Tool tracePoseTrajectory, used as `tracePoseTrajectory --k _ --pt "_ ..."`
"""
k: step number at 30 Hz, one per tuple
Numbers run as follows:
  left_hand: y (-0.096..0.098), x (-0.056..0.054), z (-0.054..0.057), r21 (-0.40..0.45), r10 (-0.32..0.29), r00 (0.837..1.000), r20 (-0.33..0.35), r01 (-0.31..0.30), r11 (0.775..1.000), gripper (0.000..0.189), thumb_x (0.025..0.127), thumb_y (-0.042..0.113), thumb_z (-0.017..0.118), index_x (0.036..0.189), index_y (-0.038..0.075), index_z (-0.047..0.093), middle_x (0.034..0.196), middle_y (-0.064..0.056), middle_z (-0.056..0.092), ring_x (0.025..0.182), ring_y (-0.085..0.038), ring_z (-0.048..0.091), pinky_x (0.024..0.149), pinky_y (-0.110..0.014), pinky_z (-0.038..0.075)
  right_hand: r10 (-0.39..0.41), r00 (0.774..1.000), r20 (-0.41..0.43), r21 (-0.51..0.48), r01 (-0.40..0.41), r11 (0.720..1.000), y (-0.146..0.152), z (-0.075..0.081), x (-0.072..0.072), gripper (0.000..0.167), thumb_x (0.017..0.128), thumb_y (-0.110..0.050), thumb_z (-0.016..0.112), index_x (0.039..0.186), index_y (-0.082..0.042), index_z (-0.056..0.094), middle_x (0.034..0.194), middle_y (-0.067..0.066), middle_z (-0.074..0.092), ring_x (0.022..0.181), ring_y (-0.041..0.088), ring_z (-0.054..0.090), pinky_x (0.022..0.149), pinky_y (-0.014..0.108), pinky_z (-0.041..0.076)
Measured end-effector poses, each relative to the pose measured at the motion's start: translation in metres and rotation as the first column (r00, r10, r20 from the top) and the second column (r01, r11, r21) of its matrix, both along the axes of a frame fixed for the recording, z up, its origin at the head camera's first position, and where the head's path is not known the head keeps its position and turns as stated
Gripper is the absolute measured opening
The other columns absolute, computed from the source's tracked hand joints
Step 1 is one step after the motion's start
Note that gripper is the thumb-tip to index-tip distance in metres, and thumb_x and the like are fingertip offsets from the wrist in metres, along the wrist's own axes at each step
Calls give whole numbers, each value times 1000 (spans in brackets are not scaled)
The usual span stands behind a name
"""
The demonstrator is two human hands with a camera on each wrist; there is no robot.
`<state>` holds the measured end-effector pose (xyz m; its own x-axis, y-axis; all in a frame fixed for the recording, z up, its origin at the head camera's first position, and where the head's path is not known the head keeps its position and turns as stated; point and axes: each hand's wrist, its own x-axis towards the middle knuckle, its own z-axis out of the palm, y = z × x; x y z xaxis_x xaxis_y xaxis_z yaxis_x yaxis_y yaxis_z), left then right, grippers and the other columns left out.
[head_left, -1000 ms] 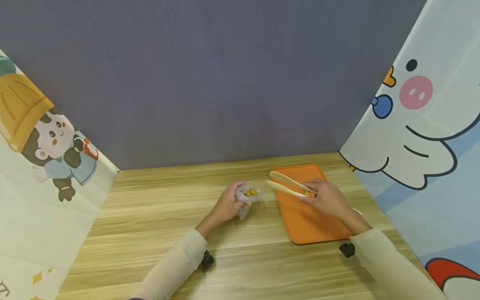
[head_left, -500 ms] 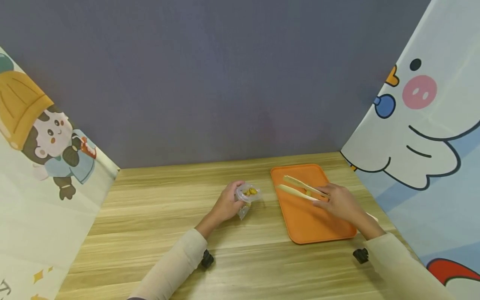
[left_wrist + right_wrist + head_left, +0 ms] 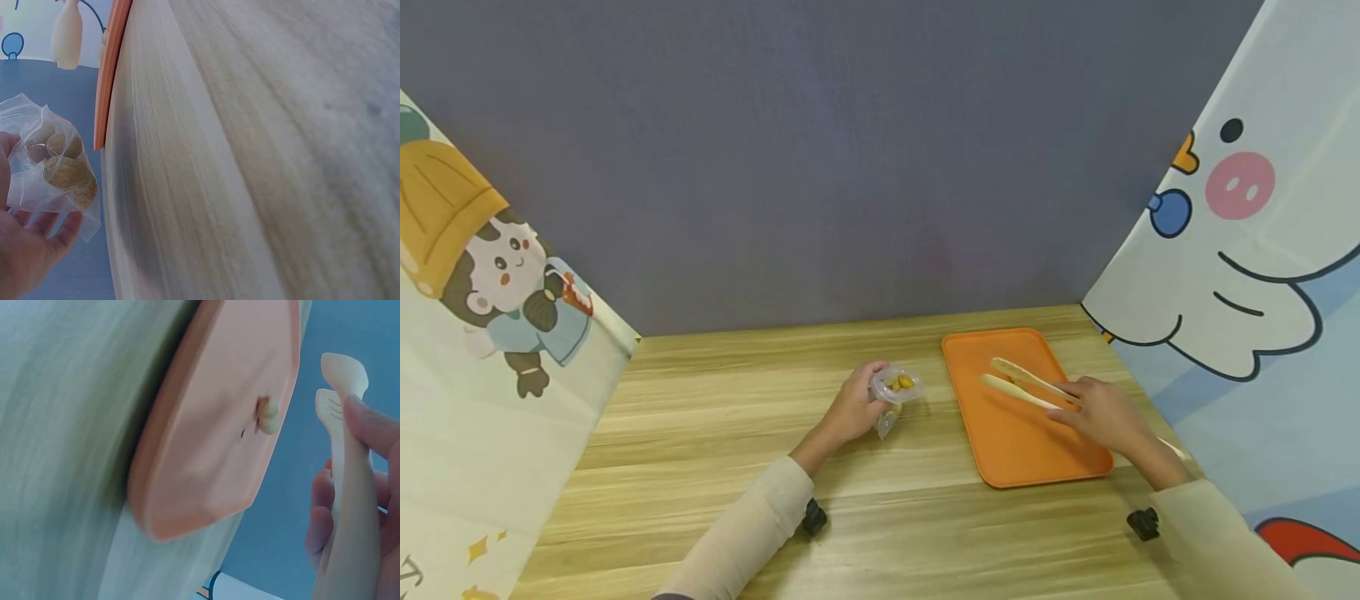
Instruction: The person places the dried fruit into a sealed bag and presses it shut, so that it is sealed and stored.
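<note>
My left hand (image 3: 856, 405) holds a clear plastic bag (image 3: 34, 194) upright above the table, left of the orange tray (image 3: 1011, 446). Inside it lie several round, yellow-brown, cracked-looking pieces (image 3: 65, 171), and its mouth stands wide in the head view. With thumb and fingers my right hand (image 3: 1102, 414) grips a pair of cream tongs (image 3: 1018, 393) over the tray. Their tips stand apart with nothing between them in the right wrist view. A small tan, lobed piece (image 3: 267, 415) rests on the tray, partly behind the tongs in the head view.
Under everything is a wood-grain table (image 3: 722, 417). A grey panel (image 3: 850, 167) rises along its back edge. Printed white panels stand at the left and right sides, the right one (image 3: 1262, 275) close to the tray.
My right hand has moved right and toward me with the tongs, drawing their tips from the tray's left edge to over its middle. The left hand and bag have stayed put.
</note>
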<state>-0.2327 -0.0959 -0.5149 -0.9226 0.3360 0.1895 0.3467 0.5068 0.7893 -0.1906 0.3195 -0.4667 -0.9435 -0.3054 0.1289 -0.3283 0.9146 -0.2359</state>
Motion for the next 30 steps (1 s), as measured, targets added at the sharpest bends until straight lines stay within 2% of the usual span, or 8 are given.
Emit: tracePoseTrajectory --k 3,9,15,24,30 --pt "0 0 0 -2 0 1000 -3 0 1000 63 89 10 68 147 6 45 143 -17 55 132 -34 55 113 -50 46 -6 1000 -3 6 6 1000 5 -2 1 56 87 -37 79 124 3 70 117 34 68 75 31 69 67 47 57" --pt "0 0 -1 -2 -5 1000 -6 5 1000 63 89 10 68 147 5 45 143 -17 54 132 -34 55 113 -50 46 -18 1000 15 24 17 1000 11 -4 2 56 87 -38 79 124 3 70 114 32 69 88 40 69 73 53 58" --pt "0 0 -2 8 -7 1000 2 7 1000 63 90 10 68 148 5 44 144 -17 54 132 -34 55 112 -49 47 0 1000 -10 36 0 999 17 -5 4 55 85 -35 81 121 5 71 111 32 70 89 43 69 76 56 58" --pt "-1 -1 -1 16 -18 1000 8 18 1000 61 91 12 66 148 5 44 143 -17 53 132 -34 55 110 -50 49 -41 999 5 73 40 997 25 -8 7 55 87 -38 79 124 2 71 119 34 67 99 50 67 83 61 56" --pt "0 0 0 8 -11 1000 16 11 1000 61 91 12 66 148 5 44 145 -17 53 134 -33 54 112 -48 47 -39 999 1 99 39 994 29 -9 9 54 86 -39 79 122 0 72 115 31 70 94 47 68 79 59 57"
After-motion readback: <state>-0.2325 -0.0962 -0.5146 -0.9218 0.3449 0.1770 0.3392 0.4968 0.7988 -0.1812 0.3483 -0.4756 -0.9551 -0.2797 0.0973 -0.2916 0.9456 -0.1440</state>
